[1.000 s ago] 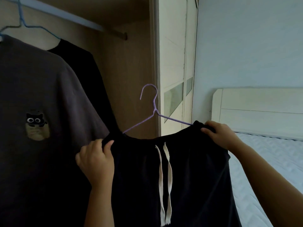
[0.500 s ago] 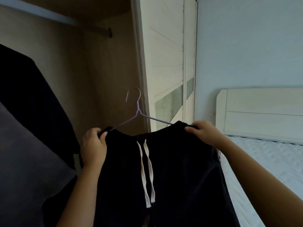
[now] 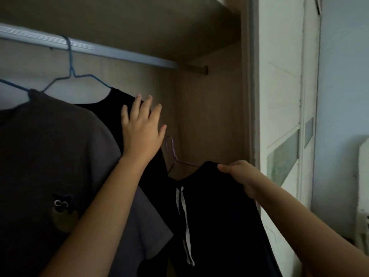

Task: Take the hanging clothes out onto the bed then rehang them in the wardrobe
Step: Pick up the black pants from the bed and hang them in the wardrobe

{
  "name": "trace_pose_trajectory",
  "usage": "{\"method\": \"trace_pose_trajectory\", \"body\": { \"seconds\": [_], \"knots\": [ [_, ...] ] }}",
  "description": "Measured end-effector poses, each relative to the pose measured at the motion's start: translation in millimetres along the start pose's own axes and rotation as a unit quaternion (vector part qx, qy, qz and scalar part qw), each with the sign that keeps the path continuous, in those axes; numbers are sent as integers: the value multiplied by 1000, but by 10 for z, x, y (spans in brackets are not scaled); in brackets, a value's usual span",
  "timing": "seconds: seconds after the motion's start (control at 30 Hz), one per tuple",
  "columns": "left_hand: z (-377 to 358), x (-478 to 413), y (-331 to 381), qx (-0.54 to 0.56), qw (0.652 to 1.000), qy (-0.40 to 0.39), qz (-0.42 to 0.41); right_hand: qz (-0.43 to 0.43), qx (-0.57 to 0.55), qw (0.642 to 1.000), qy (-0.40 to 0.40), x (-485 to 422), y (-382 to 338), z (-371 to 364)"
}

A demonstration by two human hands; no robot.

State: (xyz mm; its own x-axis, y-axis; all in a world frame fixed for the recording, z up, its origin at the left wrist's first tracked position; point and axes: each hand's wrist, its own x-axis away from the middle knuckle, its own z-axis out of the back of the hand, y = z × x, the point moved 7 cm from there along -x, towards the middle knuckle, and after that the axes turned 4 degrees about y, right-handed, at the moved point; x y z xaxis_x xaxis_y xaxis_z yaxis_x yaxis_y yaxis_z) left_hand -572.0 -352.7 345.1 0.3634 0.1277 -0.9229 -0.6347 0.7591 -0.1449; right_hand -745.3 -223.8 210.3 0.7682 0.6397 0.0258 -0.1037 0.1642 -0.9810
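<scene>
Now, left fingers: straight and spread, flat on the hanging black top; nothing gripped.
Left hand: presses that top leftward, probably to part the row and bare a stretch of rail for another hook.
Right fingers: curled, pinching the waistband of the black drawstring bottoms at its right corner, over the hanger's arm.
Right hand: bears the garment alone, so the unheld left end droops lower.
Purple hanger: inside the bottoms' waistband; hook free in the air, well below the rail, just beside the left wrist.
White drawstrings: dangle straight down the front.
Rail: pale bar across the wardrobe top; bare to the right of the blue hanger.
Blue hanger: hooked on the rail, carrying the black top.
Grey tee: nearest garment, cat print low on the chest, overlapping the black top.
Wardrobe side wall: close on the right, leaving a narrow slot.
Bed: only a white edge shows, far right.
Stage, judged: rehanging; the hook must yet rise to the rail.
</scene>
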Motion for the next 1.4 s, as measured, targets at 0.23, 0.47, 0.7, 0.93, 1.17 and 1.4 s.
{"method": "trace_pose_trajectory", "body": {
  "seconds": [0.23,0.47,0.7,0.93,1.17,1.4],
  "knots": [
    [-134,-179,-232,-54,997,-10,-50,33,-123,991,33,-381,-408,-285],
    [134,-14,-443,45,996,45,-56,98,-206,974,-5,-270,-856,-350],
    [318,151,-649,95,992,51,-58,201,-221,954,-5,-109,-1312,-619],
    [556,255,-767,83,995,51,-35,239,-275,931,26,-117,-1583,-882],
    [751,309,-763,87,994,63,-18,335,-157,926,78,-173,-2013,-1188],
    [821,336,-751,99,992,74,1,316,-101,937,106,-321,-1773,-1192]
  ]
}}
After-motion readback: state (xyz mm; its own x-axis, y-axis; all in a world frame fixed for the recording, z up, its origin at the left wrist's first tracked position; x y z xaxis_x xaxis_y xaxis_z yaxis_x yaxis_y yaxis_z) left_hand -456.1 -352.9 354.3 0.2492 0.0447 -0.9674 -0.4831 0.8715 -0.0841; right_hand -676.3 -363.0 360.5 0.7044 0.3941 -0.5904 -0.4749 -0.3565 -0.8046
